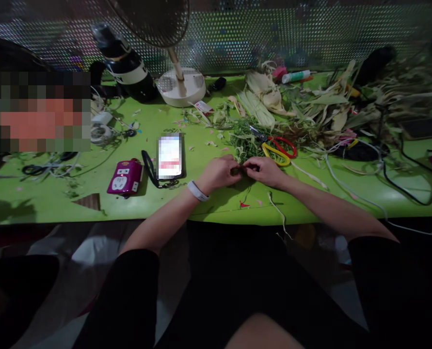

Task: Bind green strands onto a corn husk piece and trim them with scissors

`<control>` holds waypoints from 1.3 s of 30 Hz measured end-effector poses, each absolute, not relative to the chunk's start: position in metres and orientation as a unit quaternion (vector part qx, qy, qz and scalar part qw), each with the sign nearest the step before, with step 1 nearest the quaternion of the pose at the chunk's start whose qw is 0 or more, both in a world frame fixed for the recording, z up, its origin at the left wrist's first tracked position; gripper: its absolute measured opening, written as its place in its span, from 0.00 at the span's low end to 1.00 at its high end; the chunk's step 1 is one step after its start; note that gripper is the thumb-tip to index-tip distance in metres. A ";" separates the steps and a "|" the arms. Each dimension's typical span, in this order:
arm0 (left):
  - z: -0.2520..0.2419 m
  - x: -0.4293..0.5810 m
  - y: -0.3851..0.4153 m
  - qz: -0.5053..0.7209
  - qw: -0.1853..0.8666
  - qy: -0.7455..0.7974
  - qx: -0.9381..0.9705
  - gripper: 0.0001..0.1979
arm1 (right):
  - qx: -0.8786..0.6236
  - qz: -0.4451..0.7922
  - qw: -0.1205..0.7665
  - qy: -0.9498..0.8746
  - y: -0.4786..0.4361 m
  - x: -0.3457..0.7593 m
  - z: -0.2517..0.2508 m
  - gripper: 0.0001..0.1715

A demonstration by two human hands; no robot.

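My left hand (223, 172), with a pale band (198, 191) on its wrist, is closed in a pinch in front of a pile of thin green plant stems (242, 140). Fingertips of my right hand (262, 170) are pinched together and almost meet those of the left. Whatever lies between them is too small to make out. Scissors (274, 147) with red and yellow handles rest on the stems just behind my right hand. A pale twisted strand (278, 208) hangs over the table's front edge below my hands.
Dry corn husks (264, 97) and leaves spread across the right, crossed by cables (332, 169). To the left are a lit phone (169, 156), a purple power socket (125, 178), a fan (181, 87) and a dark bottle (128, 72). Another person sits at far left.
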State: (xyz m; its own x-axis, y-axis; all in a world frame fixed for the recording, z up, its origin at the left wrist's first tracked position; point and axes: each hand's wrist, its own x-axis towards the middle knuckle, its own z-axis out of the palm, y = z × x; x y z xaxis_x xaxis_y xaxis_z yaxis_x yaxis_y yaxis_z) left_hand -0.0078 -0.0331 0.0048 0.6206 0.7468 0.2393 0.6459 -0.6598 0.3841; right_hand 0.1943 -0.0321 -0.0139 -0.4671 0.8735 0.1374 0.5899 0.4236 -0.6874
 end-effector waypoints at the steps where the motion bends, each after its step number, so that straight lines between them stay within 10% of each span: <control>1: 0.005 -0.007 -0.034 0.187 0.125 0.392 0.892 0.09 | -0.453 0.287 0.248 -0.807 -0.032 0.194 -0.014 0.11; 15: 0.007 -0.005 -0.040 0.156 0.094 0.406 0.896 0.10 | -0.443 0.288 0.240 -0.814 -0.032 0.194 -0.009 0.11; 39: 0.022 -0.032 -0.014 0.154 0.367 0.431 0.810 0.03 | -0.442 0.259 0.161 -0.844 -0.028 0.212 0.005 0.05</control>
